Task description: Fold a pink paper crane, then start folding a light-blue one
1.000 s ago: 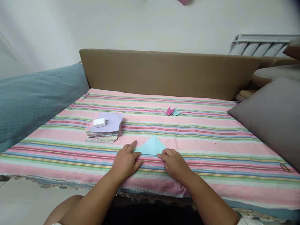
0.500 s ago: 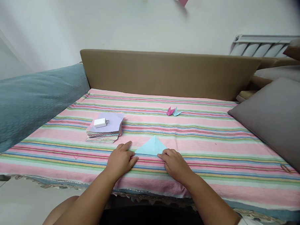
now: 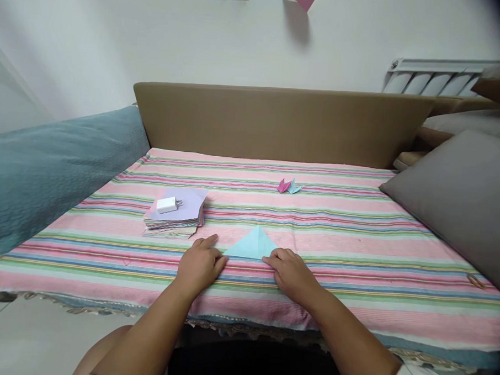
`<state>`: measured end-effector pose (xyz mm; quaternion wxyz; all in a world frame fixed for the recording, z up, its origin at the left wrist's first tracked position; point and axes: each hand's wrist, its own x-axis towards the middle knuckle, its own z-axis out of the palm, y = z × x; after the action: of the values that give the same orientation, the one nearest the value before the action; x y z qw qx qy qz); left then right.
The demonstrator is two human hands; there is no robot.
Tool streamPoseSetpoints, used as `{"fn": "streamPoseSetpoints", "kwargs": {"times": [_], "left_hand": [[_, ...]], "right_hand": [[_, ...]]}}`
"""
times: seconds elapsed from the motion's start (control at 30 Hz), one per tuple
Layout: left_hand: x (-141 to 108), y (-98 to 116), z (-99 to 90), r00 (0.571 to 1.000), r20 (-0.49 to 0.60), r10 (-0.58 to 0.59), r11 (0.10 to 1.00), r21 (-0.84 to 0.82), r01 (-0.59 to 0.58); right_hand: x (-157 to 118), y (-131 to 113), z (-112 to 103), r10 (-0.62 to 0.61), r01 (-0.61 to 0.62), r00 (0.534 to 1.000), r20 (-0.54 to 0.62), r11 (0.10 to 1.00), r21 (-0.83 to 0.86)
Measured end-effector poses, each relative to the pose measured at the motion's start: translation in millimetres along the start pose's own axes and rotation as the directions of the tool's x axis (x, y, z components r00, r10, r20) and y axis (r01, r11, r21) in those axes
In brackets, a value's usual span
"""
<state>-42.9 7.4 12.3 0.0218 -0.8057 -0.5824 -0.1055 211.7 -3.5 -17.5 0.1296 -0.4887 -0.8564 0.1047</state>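
A light blue paper (image 3: 253,244), folded into a triangle with its peak pointing away from me, lies flat on the striped cloth (image 3: 334,241). My right hand (image 3: 294,272) has its thumb and fingers closed on the paper's right corner. At the left corner is my left hand (image 3: 199,265), its thumb near the paper's tip and its index finger stretched out on the cloth. The fingers of my left hand are apart, with nothing held between them.
A stack of coloured paper (image 3: 189,207) with a white charger (image 3: 167,205) on top sits at the left. Farther back lie small folded pieces, one magenta (image 3: 283,185) and one light blue (image 3: 293,187). A grey cushion (image 3: 461,191) is at the right, a blue one (image 3: 64,168) at the left.
My left hand has shifted slightly left, its thumb drawn back a little from the paper. My right hand and the paper stay in place. The pink sheet at the wall has swung slightly.
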Motion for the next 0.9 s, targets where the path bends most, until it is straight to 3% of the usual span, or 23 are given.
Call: {"fn": "streamPoseSetpoints", "kwargs": {"times": [0.4, 0.67, 0.9], "left_hand": [[5.5, -2.9, 3.9, 0.996, -0.012, -0.093, 0.995, 0.029, 0.093], [11.1, -0.1, 14.7, 0.999, -0.041, -0.028, 0.993, -0.117, 0.023], [15.7, 8.4, 21.5, 0.998, -0.049, 0.038, 0.995, -0.090, -0.043]], "right_hand": [[0.0, -2.3, -3.0, 0.011, -0.011, 1.000, 0.002, 1.000, -0.004], [0.0, -1.0, -0.7, 0.000, -0.001, 1.000, -0.008, 1.000, -0.015], [0.0, -0.4, -0.3, 0.005, -0.005, 1.000, -0.010, 1.000, -0.020]]}}
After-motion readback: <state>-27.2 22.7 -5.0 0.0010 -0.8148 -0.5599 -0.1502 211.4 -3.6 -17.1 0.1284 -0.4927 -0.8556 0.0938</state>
